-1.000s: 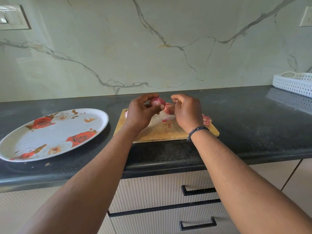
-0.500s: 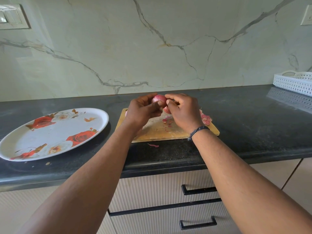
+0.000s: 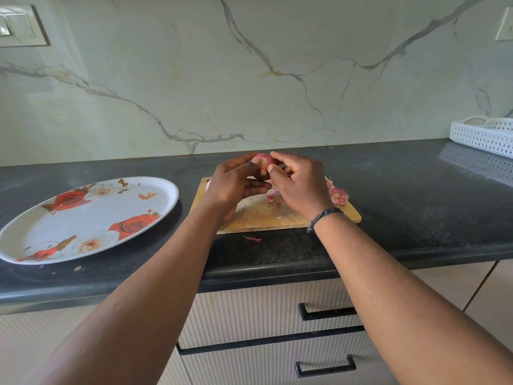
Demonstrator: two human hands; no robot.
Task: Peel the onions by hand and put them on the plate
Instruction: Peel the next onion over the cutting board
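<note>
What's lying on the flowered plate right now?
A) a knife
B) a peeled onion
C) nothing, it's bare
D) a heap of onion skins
C: the plate shows only its printed roses, while the onion is held in both hands above the board and the skins lie on the board.

A home kitchen — dark stone counter, marble backsplash, drawers.
</note>
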